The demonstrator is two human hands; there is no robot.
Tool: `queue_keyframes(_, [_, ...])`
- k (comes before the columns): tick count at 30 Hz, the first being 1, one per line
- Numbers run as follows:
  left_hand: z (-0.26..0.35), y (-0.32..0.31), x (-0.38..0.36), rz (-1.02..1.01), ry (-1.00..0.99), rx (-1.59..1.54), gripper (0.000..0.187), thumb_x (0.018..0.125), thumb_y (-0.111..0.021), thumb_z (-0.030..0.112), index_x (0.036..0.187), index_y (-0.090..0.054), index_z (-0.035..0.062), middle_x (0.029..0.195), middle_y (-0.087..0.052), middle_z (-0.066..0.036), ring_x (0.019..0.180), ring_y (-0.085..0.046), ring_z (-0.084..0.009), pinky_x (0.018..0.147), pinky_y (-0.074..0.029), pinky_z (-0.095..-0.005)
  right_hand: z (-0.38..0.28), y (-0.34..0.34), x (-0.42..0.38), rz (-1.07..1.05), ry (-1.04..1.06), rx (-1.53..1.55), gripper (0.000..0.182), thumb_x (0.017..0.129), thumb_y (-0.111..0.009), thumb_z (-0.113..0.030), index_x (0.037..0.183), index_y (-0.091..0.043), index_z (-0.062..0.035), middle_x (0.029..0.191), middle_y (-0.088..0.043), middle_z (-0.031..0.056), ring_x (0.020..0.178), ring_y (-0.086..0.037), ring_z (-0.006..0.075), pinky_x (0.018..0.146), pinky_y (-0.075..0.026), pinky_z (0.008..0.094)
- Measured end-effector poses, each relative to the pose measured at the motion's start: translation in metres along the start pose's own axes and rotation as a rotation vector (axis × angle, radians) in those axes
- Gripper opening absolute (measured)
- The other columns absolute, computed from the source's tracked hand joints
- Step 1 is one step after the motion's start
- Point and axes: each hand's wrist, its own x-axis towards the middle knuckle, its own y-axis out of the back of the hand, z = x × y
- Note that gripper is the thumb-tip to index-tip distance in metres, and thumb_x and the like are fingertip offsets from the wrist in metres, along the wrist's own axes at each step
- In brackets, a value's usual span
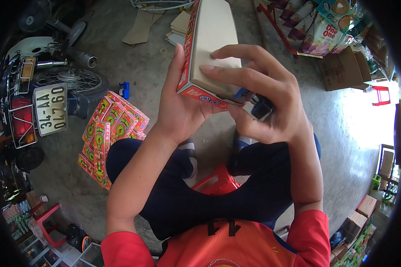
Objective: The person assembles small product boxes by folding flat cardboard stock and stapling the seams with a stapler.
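Observation:
My left hand [176, 109] is closed around a red-edged cardboard box [211, 35], raised and tilted above my knees, with its plain beige face turned up. The index and middle fingertips of my right hand [272, 89] rest on that face. Tucked between the thumb and palm of the same hand is a small blue and black tool [263, 107], its blue tip at the box's lower corner. Fingers cover much of it, so I cannot tell its kind. Stacked by my left knee are several red printed boxes [116, 124] with green pictures.
A red plastic stool [218, 180] is beneath me. Left of the stack stands a motorcycle [51, 95], and a small blue object [124, 90] lies on the floor nearby. Flat cardboard pieces [140, 27] lie ahead. An open carton [345, 69] and packaged goods [323, 33] sit at far right.

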Motion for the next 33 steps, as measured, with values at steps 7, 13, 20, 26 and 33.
queue_keyframes(7, [0.002,-0.005,0.003,0.029,-0.083,-0.091,0.072,0.109,-0.031,0.064,0.152,-0.051,0.0096,0.144,-0.062,-0.015,0.132,-0.062,-0.0302,0.111,-0.05,-0.0535,0.0,-0.003,0.001,0.205,-0.222,-0.014,0.06,0.079,-0.075,-0.038,0.129,-0.074,-0.0051,0.116,-0.066,0.0137,0.075,-0.059,0.0147,0.071,-0.048,0.0284])
queue_keyframes(13, [0.01,0.004,0.003,0.018,-0.3,0.151,0.068,0.112,-0.03,0.059,0.155,-0.048,0.0095,0.151,-0.057,-0.009,0.138,-0.055,-0.0219,0.118,-0.041,-0.0457,0.007,0.002,0.002,0.181,-0.961,0.873,0.068,0.095,-0.071,-0.056,0.129,-0.068,0.0021,0.104,-0.065,0.0047,0.071,-0.054,0.0076,0.063,-0.041,0.0224])
queue_keyframes(20, [0.019,-0.007,-0.002,0.253,-0.301,0.451,0.065,0.11,-0.04,0.059,0.148,-0.053,0.0083,0.143,-0.062,-0.005,0.127,-0.061,-0.0156,0.111,-0.045,-0.038,0.004,-0.01,0.002,0.035,-0.979,0.606,0.056,0.086,-0.081,-0.055,0.107,-0.072,-0.0046,0.072,-0.055,-0.0038,0.065,-0.046,0.0043,0.059,-0.032,0.0228])
queue_keyframes(26, [0.023,-0.014,-0.001,0.343,-0.298,0.648,0.053,0.106,-0.061,0.046,0.139,-0.056,0.0048,0.126,-0.066,-0.008,0.115,-0.065,-0.0133,0.096,-0.052,-0.0301,-0.002,-0.01,0.007,0.031,-0.949,0.532,0.054,0.087,-0.081,-0.052,0.111,-0.071,-0.0049,0.085,-0.069,0.0031,0.071,-0.053,0.0077,0.063,-0.038,0.0248])
queue_keyframes(33, [0.018,-0.007,0.0,0.333,-0.252,0.622,0.057,0.106,-0.061,0.046,0.147,-0.053,0.0073,0.133,-0.065,-0.008,0.121,-0.065,-0.0149,0.099,-0.054,-0.0321,-0.005,-0.008,0.006,0.08,-0.978,0.507,0.047,0.09,-0.078,-0.045,0.115,-0.07,-0.0066,0.08,-0.057,-0.004,0.071,-0.05,0.0054,0.063,-0.034,0.0233])
